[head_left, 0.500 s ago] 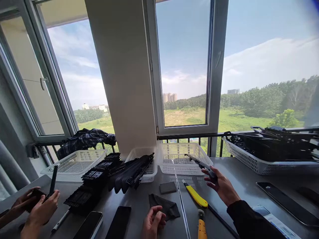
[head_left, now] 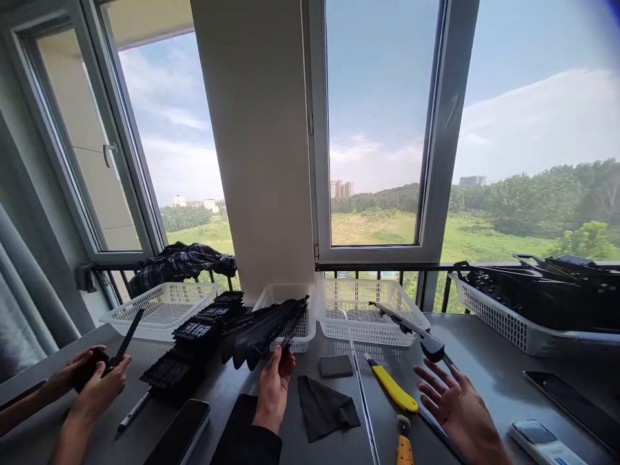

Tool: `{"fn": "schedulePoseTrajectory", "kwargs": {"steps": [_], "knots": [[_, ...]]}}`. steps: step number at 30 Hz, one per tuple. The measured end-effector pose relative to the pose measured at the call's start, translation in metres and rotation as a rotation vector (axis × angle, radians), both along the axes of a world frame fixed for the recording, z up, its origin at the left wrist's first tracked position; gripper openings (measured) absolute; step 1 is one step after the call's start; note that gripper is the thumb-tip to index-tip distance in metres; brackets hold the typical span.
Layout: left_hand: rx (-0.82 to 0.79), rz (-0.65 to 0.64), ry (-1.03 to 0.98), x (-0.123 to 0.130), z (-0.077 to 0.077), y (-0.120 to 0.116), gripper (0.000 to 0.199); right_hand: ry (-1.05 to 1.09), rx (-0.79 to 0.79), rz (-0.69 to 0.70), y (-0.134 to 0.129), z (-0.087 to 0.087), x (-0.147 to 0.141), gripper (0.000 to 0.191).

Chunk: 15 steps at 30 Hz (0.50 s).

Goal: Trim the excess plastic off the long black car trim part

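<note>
My left hand (head_left: 274, 391) reaches to the near end of a fanned stack of long black plastic parts (head_left: 256, 329), thumb and fingers closed on the end of one thin part. The stack leans on a small white basket (head_left: 307, 332). My right hand (head_left: 455, 410) lies palm up with its fingers spread. Just beyond its fingers, a long black part (head_left: 431, 347) slants across the rim of a white basket (head_left: 329, 329); its near end is close to my thumb, and I cannot tell whether they touch. A dark cloth (head_left: 327, 410) and a grey block (head_left: 336, 366) lie between my hands.
A yellow utility knife (head_left: 394, 387) and a yellow-handled brush (head_left: 403, 445) lie near my right hand. Black parts fill a basket (head_left: 504, 326) at right. A phone (head_left: 179, 433) and black ribbed pieces (head_left: 167, 368) lie left. Another person's hands (head_left: 99, 387) hold black pieces at far left.
My left hand has moved forward and left, from beside the cloth to the black stack. My right hand has let go of the long part, opened and drawn back. The view has shifted slightly left.
</note>
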<state>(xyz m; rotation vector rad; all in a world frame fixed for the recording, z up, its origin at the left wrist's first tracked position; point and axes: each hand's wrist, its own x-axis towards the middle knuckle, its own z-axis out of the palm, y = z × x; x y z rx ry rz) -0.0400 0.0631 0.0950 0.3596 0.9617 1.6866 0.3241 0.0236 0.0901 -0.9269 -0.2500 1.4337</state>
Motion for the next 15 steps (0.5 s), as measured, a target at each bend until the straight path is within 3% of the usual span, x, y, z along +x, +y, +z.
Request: {"fn": "schedulePoseTrajectory", "kwargs": {"steps": [3, 6, 8, 11, 13, 15], "knots": [[0.052, -0.082, 0.011, 0.010, -0.004, -0.021, 0.035, -0.040, -0.010, 0.094, -0.014, -0.009, -0.018, 0.037], [0.201, -0.343, 0.201, 0.027, -0.020, -0.053, 0.051, -0.219, 0.121, 0.197, -0.023, -0.010, -0.047, 0.044], [0.297, -0.516, 0.335, 0.044, -0.026, -0.069, 0.056, -0.382, 0.231, 0.312, -0.025, -0.002, -0.070, 0.051], [0.429, -0.721, 0.578, 0.074, -0.018, -0.072, 0.063, -0.663, 0.524, 0.424, -0.019, 0.016, -0.099, 0.057], [0.507, -0.654, 0.761, 0.091, -0.008, -0.059, 0.053, -0.802, 0.635, 0.400, -0.009, 0.024, -0.111, 0.055], [0.549, -0.536, 0.934, 0.101, -0.005, -0.041, 0.045, -0.890, 0.646, 0.347, 0.004, 0.021, -0.115, 0.058]]}}
